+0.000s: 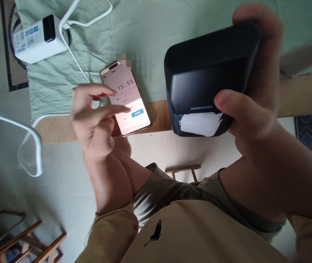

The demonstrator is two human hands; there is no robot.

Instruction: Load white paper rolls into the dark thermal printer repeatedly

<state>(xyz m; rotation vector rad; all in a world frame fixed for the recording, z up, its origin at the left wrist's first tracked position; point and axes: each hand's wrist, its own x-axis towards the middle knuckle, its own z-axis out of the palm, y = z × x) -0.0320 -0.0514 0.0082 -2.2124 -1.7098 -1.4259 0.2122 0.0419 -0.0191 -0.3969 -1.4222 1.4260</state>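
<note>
Head view: the dark label printer (210,73) sits clamped in the right hand (251,102), thumb pressed on its front just above the white paper slot and the other fingers wrapped over its top edge. The left hand (92,120) hovers over a phone (125,98) lying on the green cloth (145,33) at the table edge, forefinger stretched out to the screen, the other fingers loosely curled and holding nothing.
</note>
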